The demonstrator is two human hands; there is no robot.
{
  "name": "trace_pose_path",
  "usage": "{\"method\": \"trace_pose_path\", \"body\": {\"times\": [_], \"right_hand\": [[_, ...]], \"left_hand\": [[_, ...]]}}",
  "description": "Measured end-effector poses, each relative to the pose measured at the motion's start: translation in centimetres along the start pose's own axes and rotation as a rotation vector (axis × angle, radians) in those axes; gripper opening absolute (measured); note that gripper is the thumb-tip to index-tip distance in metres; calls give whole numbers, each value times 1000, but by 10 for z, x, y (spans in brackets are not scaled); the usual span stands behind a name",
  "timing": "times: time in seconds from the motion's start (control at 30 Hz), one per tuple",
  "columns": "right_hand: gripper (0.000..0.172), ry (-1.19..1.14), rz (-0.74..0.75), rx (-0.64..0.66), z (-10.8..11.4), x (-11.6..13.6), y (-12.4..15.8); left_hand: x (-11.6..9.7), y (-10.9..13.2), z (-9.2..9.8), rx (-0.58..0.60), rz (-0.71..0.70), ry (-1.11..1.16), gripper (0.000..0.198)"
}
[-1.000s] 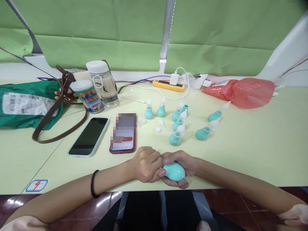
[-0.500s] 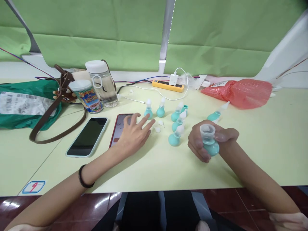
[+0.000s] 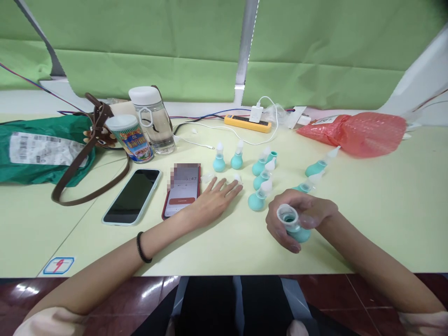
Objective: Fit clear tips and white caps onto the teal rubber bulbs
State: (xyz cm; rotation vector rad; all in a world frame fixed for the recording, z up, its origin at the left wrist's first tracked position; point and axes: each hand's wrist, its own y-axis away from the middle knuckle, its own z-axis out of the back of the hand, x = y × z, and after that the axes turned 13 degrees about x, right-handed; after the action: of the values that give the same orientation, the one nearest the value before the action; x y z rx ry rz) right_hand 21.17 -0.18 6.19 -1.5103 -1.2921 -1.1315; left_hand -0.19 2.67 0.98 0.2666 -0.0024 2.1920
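My right hand point(image 3: 301, 214) is wrapped round a teal bulb point(image 3: 300, 234) with a clear collar, its open mouth tilted toward me. Low over the table, my left hand point(image 3: 213, 203) has its fingers spread, the tips beside small clear and white pieces point(image 3: 237, 178). Between the hands and behind them stand several teal bulbs with pale tips, among them one at the front point(image 3: 257, 201) and one at the back point(image 3: 219, 163). A teal bulb without a tip point(image 3: 272, 157) is partly hidden behind others. Two more lie tilted at the right, one of them farther back point(image 3: 316, 168).
Left of my left hand lie a red-edged phone point(image 3: 182, 189) and a dark-screened phone point(image 3: 133, 198). Behind are a strap point(image 3: 70, 186), a green package point(image 3: 42, 149), a printed cup point(image 3: 133, 142) and a bottle point(image 3: 157, 126). A power strip point(image 3: 248, 123) and red bag point(image 3: 371, 133) are at the back.
My left hand has moved right, away from the red-edged phone and down by the small pieces. My right hand has moved slightly left and lower, tipping the bulb's mouth toward me.
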Motion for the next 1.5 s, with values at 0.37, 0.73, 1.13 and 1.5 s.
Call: {"method": "trace_pose_path", "body": {"times": [0.37,0.73,1.13,1.5], "right_hand": [[24,-6,30,75,2,-11,-5],[26,444,17,-303,-9,-14,-9],[22,1439,-183,-617,-16,-25,-22],[23,1871,-149,-767,-15,-42,-25]], "left_hand": [[-9,7,9,-40,80,8,26],[-17,25,17,-656,-48,1043,18],[-18,27,25,-326,39,1869,19],[-15,23,23,-144,96,1894,16]]}}
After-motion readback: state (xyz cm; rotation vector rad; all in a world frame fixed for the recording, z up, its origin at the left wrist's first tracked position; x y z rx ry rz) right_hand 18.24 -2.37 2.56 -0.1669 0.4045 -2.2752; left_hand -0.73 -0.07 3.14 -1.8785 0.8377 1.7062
